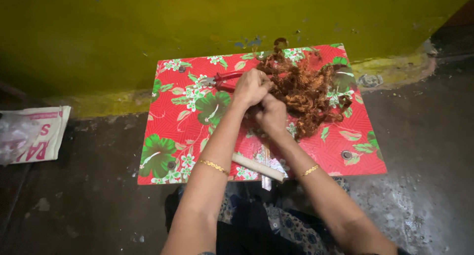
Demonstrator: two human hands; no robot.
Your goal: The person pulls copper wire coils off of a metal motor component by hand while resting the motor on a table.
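**Two hands in a tangle of copper wire**

The left hand [251, 87] is curled into a loose fist at the near edge of a heap of reddish-brown copper wire [306, 90], its fingers closed around strands of it. The right hand [271, 114] sits just below and beside it, touching it, fingers also bent down into the wire — exactly what they pinch is hidden under the knuckles. Each wrist carries a thin gold bangle.

Just left of the left hand lie red-handled pliers [224, 80], their metal nose pointing away from the hands. Near the forearms, toward the person, a pale wooden stick [256, 167] lies slanted across the table's near edge.

All of this rests on a small table covered in a red flowered cloth [173, 127]. Beyond it rises a yellow-green wall [123, 28]; well off to the left — on the dark floor — lies a white sack [39, 134].
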